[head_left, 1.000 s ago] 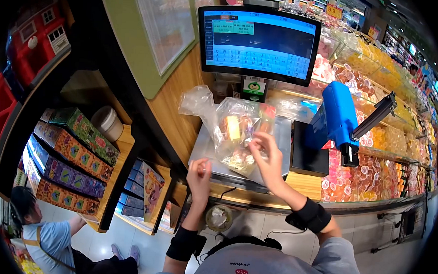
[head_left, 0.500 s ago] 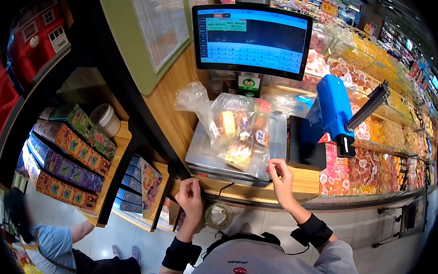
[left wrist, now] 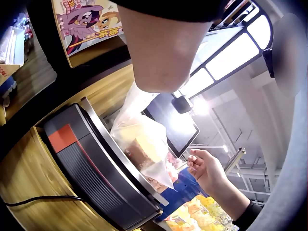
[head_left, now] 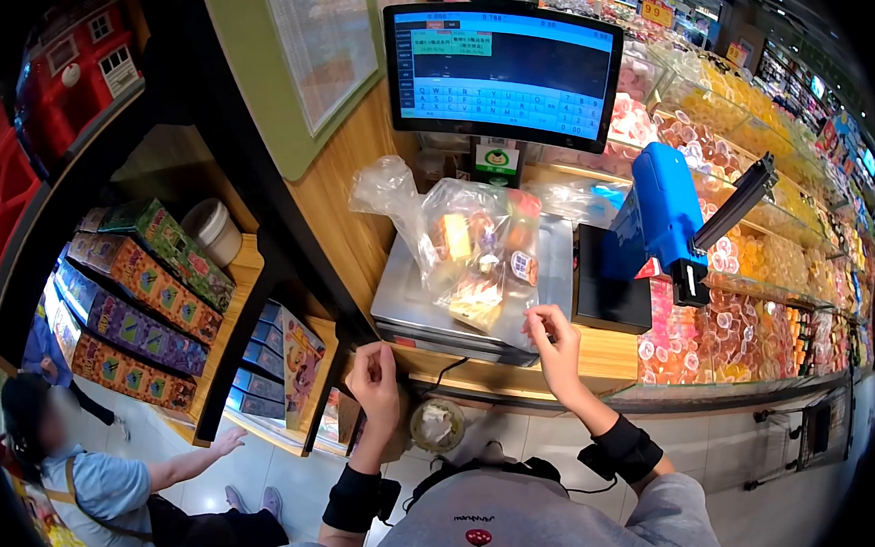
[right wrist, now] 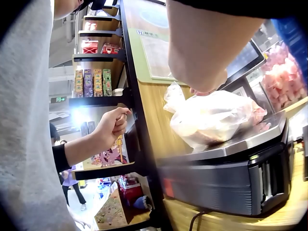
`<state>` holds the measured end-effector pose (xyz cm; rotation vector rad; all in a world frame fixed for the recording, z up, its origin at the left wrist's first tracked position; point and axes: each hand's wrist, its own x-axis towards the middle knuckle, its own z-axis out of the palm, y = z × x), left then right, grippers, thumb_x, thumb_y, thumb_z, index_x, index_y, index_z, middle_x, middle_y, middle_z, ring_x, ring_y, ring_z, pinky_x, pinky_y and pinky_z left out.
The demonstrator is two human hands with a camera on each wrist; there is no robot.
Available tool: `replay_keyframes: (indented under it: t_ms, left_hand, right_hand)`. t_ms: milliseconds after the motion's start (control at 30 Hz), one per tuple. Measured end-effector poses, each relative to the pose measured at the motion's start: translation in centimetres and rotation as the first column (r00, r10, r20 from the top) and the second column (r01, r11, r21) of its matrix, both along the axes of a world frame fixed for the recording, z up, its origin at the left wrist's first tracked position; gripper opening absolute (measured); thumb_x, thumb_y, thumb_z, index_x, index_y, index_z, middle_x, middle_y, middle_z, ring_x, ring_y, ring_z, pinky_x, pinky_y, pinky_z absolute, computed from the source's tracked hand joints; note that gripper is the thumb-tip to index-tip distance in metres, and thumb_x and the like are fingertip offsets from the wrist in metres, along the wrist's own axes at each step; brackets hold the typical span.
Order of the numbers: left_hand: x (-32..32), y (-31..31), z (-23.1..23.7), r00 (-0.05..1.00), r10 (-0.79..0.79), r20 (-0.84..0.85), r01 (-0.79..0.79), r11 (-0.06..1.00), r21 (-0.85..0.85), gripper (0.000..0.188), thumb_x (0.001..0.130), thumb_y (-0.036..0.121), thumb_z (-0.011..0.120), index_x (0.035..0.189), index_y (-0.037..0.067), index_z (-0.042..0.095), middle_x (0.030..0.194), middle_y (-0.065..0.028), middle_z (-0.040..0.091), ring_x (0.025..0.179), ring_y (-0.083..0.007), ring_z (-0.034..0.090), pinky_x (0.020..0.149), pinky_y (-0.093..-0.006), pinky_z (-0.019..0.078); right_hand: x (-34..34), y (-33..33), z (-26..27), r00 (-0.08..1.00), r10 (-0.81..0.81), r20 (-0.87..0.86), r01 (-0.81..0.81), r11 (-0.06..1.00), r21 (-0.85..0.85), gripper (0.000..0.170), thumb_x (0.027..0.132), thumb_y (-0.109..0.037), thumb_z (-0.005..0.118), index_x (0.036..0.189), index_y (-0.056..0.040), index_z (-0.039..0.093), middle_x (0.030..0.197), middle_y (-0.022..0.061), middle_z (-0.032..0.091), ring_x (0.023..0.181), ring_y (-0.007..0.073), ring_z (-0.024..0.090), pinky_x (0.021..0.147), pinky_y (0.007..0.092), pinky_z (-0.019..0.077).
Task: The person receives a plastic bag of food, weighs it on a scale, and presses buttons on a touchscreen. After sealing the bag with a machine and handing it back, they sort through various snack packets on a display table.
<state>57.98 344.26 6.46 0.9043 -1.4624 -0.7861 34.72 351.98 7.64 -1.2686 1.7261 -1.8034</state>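
Note:
A clear plastic bag (head_left: pixel 506 213) of packaged food lies on the metal plate of a scale (head_left: pixel 401 296), its gathered top flopped to the left. My right hand (head_left: pixel 556 353) hovers at the scale's near right corner, fingers loosely bent and holding nothing. Off the scale's near left corner is my left hand (head_left: pixel 375 385), also empty, with fingers loosely curled. In the left wrist view the bag (left wrist: pixel 144 139) bulges over the edge of the scale (left wrist: pixel 98 166). Above the scale stands a lit touchscreen (head_left: pixel 500 77) with an on-screen keyboard.
To the right, a blue device (head_left: pixel 662 212) with a black arm stands on a black base (head_left: pixel 611 309). Clear bins of wrapped sweets (head_left: pixel 729 261) extend beyond it. Shelves with colourful boxes (head_left: pixel 145 301) stand left, a person (head_left: pixel 93 493) below them. A bin (head_left: pixel 437 427) is on the floor.
My right hand has drawn back from over the bag to the scale's near corner. The left hand has shifted slightly down and left. The bag stays on the scale.

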Motion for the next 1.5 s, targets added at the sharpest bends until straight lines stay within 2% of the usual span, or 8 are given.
replay_keyframes:
  t_ms: [233,433,533,633,967,1067,1233,1500]
  left_hand:
    - [-0.8,0.2,0.4,0.999,-0.025,-0.034,0.025,1.000,-0.009,0.009,0.091,0.007,0.054,0.085,-0.001,0.055,0.065,0.0060,0.046,0.056,0.0008,0.033,0.048,-0.0172,0.0235]
    - [-1.2,-0.1,0.4,0.999,-0.005,-0.037,0.003,0.998,-0.056,0.009,0.090,0.006,0.055,0.084,-0.001,0.056,0.065,0.0059,0.046,0.055,0.0003,0.032,0.048,-0.0179,0.0229]
    - [-1.1,-0.3,0.5,1.000,0.021,-0.008,-0.021,0.997,-0.071,0.008,0.088,0.006,0.058,0.084,-0.001,0.058,0.059,0.0031,0.045,0.053,-0.0027,0.038,0.047,-0.0191,0.0295]
    - [-1.0,-0.3,0.4,1.000,0.006,-0.023,-0.007,0.999,-0.052,0.009,0.090,0.006,0.055,0.084,0.000,0.057,0.064,0.0060,0.045,0.054,0.0001,0.032,0.048,-0.0181,0.0228]
    - [-0.6,-0.3,1.0,0.999,0.032,-0.025,-0.033,0.999,-0.035,0.008,0.089,0.006,0.055,0.084,0.000,0.057,0.063,0.0055,0.044,0.054,-0.0004,0.031,0.048,-0.0189,0.0231]
    - [-0.4,-0.5,0.7,0.999,0.042,-0.015,-0.042,0.998,-0.042,0.008,0.088,0.007,0.058,0.084,0.000,0.057,0.059,0.0045,0.042,0.054,-0.0012,0.035,0.046,-0.0179,0.0267]
    - [-0.5,-0.4,0.3,0.997,-0.002,-0.075,0.000,1.000,-0.026,0.008,0.089,0.005,0.057,0.084,-0.001,0.057,0.057,0.0061,0.040,0.052,0.0002,0.032,0.046,-0.0177,0.0221]
    - [-1.5,0.0,-0.5,0.999,0.026,0.026,-0.026,1.000,-0.014,0.009,0.088,0.007,0.058,0.083,0.000,0.057,0.056,0.0053,0.038,0.051,-0.0020,0.030,0.045,-0.0196,0.0224]
  right_hand:
    - [-0.3,0.0,0.6,1.000,-0.029,0.003,0.029,1.000,-0.005,0.009,0.088,-0.008,0.055,0.088,-0.0006,0.060,0.069,0.0051,0.061,0.061,0.0091,0.055,0.056,0.0222,0.0409]
    - [-0.6,-0.3,1.5,0.999,-0.034,-0.034,0.033,0.999,-0.019,0.009,0.088,-0.009,0.055,0.088,-0.0003,0.060,0.070,0.0052,0.061,0.061,0.0090,0.055,0.057,0.0226,0.0415]
    - [-0.6,-0.6,1.8,0.999,-0.029,-0.038,0.029,0.999,-0.025,0.010,0.088,-0.009,0.055,0.088,0.0000,0.060,0.070,0.0054,0.062,0.062,0.0092,0.056,0.057,0.0228,0.0418]
    - [-0.5,-0.9,1.9,0.999,-0.029,-0.041,0.027,0.999,-0.032,0.010,0.088,-0.009,0.056,0.088,0.0000,0.060,0.070,0.0055,0.062,0.062,0.0093,0.056,0.057,0.0229,0.0419]
    - [-0.2,-1.9,2.1,0.998,-0.022,-0.059,0.019,0.999,-0.044,0.010,0.088,-0.010,0.056,0.089,-0.0004,0.059,0.071,0.0051,0.061,0.060,0.0085,0.054,0.056,0.0222,0.0406]
    - [-0.2,-1.7,2.2,0.998,-0.022,-0.062,0.018,0.998,-0.060,0.010,0.089,-0.009,0.055,0.089,-0.0005,0.059,0.069,0.0041,0.060,0.061,0.0082,0.053,0.055,0.0216,0.0400]
    - [-0.5,-0.9,1.9,0.999,-0.035,-0.042,0.033,0.998,-0.054,0.009,0.089,-0.009,0.055,0.089,-0.0006,0.060,0.070,0.0042,0.060,0.063,0.0075,0.055,0.056,0.0211,0.0406]
    - [-1.7,0.6,0.6,0.997,-0.076,0.005,0.077,0.995,-0.057,0.010,0.090,-0.010,0.055,0.089,-0.0005,0.059,0.069,0.0032,0.060,0.062,0.0067,0.054,0.055,0.0199,0.0405]
